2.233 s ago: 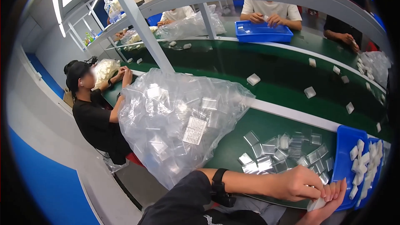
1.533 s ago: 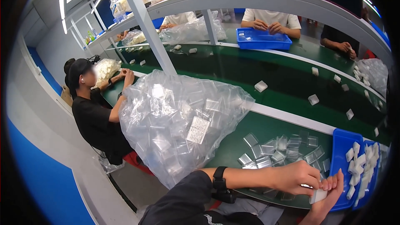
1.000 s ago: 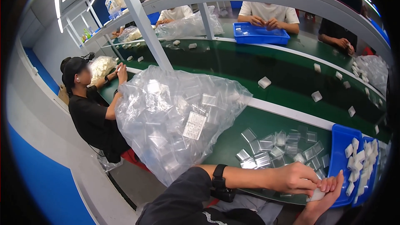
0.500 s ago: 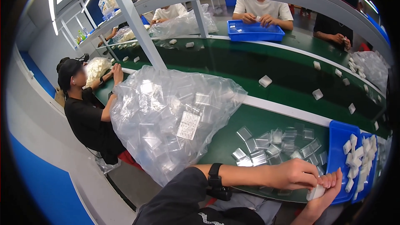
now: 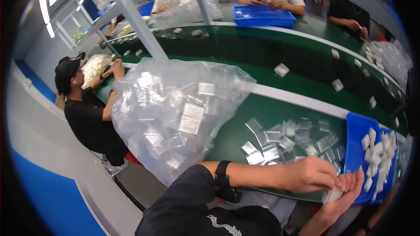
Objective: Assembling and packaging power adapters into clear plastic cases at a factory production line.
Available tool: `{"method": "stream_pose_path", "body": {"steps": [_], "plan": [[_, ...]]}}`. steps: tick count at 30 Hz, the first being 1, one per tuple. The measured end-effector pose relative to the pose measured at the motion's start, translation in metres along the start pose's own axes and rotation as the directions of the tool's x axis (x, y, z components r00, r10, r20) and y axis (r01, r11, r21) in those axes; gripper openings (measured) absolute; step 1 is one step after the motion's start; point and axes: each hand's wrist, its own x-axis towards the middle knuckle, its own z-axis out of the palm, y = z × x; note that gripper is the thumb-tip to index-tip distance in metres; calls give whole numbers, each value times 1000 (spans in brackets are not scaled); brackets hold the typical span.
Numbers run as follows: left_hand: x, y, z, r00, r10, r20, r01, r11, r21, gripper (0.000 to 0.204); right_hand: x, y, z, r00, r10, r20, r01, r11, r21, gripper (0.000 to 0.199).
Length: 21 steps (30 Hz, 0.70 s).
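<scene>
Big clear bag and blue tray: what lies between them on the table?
In the head view, a scatter of small clear packets lies on the green table between the big clear bag and the blue tray.

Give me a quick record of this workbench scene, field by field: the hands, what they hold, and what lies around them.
Left hand: closed over the small white piece, a dark wristband on that arm
Right hand: palm up, cupping the white piece from below
Table: green, with loose clear packets scattered on it
Tray: blue, right of the packets, filled with white pieces
Big bag: clear plastic, stuffed with packets, left of the hands
Others: a seated person in black at left, more people across the table
</scene>
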Motion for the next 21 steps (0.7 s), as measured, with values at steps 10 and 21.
{"method": "stream_pose_path", "body": {"steps": [10,21], "plan": [[12,8,-30,982,-172,76,153,965,212,36,5,-6,33,958,119,261,-77,983,-165,40],[9,11,-22,993,-101,60,81,960,268,38,-5,-5,37,966,-7,257,74,964,-253,43]]}}
